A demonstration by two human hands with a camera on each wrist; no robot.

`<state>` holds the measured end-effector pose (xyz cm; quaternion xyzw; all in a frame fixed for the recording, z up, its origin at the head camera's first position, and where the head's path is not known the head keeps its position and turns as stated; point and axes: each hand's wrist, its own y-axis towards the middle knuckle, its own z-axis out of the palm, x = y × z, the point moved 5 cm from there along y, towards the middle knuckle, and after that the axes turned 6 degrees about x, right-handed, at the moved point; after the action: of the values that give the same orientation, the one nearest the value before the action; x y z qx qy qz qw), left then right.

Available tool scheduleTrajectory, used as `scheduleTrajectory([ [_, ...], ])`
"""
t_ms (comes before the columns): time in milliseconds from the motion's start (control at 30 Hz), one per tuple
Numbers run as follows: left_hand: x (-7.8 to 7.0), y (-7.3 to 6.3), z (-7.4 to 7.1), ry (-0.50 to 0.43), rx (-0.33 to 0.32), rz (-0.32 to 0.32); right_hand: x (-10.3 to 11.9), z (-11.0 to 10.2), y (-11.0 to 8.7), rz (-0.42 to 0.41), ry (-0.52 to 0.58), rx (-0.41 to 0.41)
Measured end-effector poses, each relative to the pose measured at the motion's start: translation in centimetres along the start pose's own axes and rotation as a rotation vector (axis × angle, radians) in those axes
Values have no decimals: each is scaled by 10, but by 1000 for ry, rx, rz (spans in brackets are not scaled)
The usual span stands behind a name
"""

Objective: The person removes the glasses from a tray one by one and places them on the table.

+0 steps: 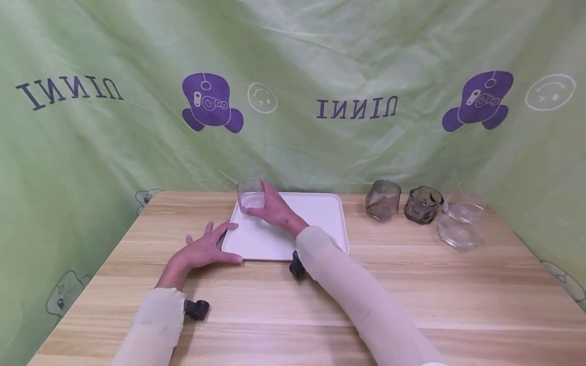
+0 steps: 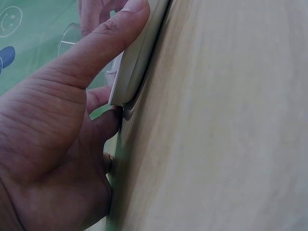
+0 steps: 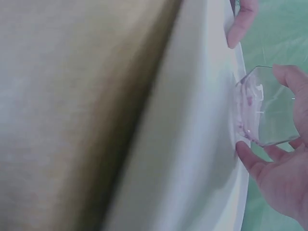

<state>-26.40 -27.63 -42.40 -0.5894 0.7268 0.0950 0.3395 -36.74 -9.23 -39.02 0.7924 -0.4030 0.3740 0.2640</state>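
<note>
A clear glass (image 1: 250, 195) stands at the far left corner of a white rectangular tray (image 1: 316, 218). My right hand (image 1: 274, 207) grips this glass from its right side; in the right wrist view, thumb and fingers lie around the clear, faceted glass (image 3: 260, 108), with its base at the tray surface. At the tray's near left corner is my left hand (image 1: 206, 248), its fingers spread. Its thumb lies along the front edge and its index finger touches the left rim. The left wrist view shows the thumb (image 2: 103, 41) straight across the tray's side wall.
On the right of the wooden table (image 1: 412, 284) stand a smoky grey glass (image 1: 383, 200), a dark wavy glass (image 1: 423, 205) and overlapping clear glassware (image 1: 460, 226). Green printed cloth (image 1: 293, 147) hangs behind and at both sides. Each wrist carries a black mount.
</note>
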Motion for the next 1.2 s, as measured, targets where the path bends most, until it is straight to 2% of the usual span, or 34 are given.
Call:
scheduleTrajectory([
  [133,1,1,0,0,0,-2,3,-1,2,18,23,4],
  [433,0,2,1,-8,-8,-3,3,-1,5,76,-14,11],
  [933,-1,1,2,-11,-2,-1,3,-4,5,80,-14,14],
  [1200,-2,0,1,-6,-3,-7,6,-7,0,99,-40,-18],
])
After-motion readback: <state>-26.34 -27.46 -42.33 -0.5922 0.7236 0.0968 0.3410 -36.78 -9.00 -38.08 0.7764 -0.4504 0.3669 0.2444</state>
